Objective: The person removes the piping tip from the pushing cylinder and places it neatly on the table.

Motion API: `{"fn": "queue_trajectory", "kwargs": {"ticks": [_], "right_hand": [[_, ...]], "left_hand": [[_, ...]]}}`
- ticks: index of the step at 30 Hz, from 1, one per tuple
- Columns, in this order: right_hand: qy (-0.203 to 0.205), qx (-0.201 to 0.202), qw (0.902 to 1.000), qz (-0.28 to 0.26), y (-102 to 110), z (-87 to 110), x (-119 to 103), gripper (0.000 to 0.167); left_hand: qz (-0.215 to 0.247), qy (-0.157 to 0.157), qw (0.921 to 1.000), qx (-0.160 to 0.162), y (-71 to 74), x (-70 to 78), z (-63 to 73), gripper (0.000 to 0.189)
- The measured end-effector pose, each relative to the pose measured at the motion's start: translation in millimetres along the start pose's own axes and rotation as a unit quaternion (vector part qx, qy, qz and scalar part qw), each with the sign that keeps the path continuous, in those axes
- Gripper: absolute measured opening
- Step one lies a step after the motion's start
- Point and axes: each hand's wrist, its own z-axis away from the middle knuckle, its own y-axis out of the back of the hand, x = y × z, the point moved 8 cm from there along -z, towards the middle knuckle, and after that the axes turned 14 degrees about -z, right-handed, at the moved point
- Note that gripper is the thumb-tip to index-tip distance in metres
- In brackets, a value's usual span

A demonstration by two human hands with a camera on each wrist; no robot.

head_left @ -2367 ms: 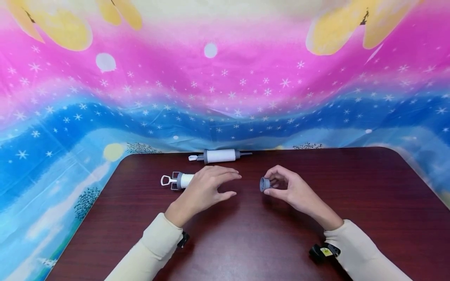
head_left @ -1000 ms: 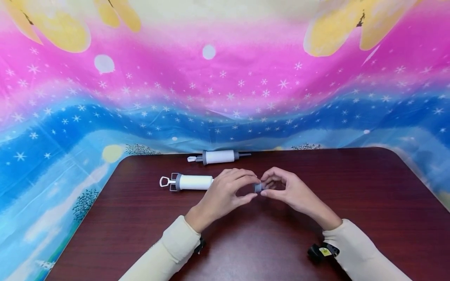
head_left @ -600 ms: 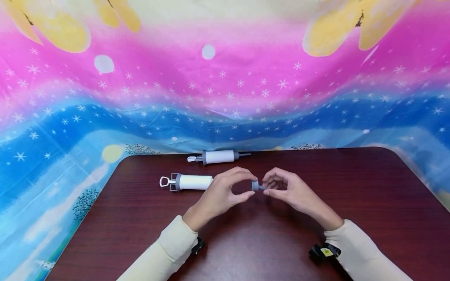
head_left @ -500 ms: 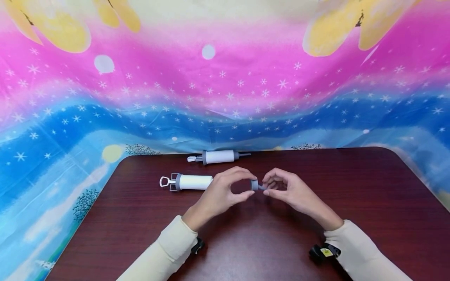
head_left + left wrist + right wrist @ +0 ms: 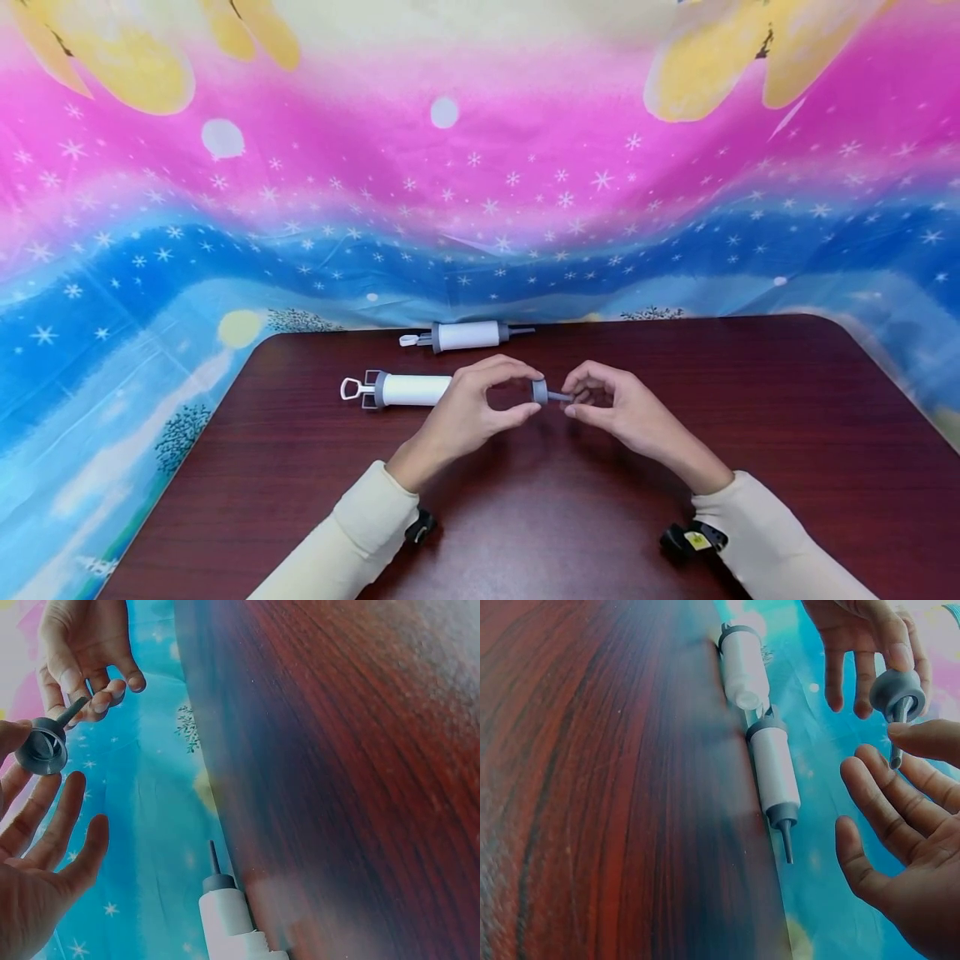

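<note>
In the head view my left hand (image 5: 450,410) pinches a grey nozzle cap (image 5: 539,392) by its wide rim, thumb below and forefinger above. The cap's thin spout points right, toward my right hand (image 5: 633,417), whose bent fingers stand apart around the spout's tip. The right wrist view has my right thumb overlapping the spout, with the tip showing beyond it. Looking into the cap (image 5: 43,754), the left wrist view shows a hollow inside. Behind my left hand lies a white syringe-like tube (image 5: 415,390) with a grey collar and white ring handle, its right end hidden in the head view.
A second white syringe-like tube (image 5: 468,335) with a grey nozzle lies at the dark wooden table's (image 5: 525,533) back edge. The first tube's bare white end (image 5: 748,699) shows in the right wrist view. A patterned cloth (image 5: 480,208) hangs behind the table.
My left hand has come right and taken the cap's rim, which my right hand held before. Since then the cap has shifted slightly left, and more spout shows between my hands.
</note>
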Motion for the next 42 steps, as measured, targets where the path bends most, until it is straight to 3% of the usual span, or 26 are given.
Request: {"fn": "queue_trajectory", "kwargs": {"ticks": [25,42], "right_hand": [[0.013,0.004,0.9998,-0.014,1.0,0.0,-1.6,0.005],[0.017,0.001,0.9997,-0.017,-1.7,-1.3,-4.7,0.006]], "left_hand": [[0.028,0.033,0.9990,-0.011,-1.4,-5.1,1.0,0.033],[0.031,0.018,0.9991,-0.022,-4.6,-1.7,1.1,0.035]]}}
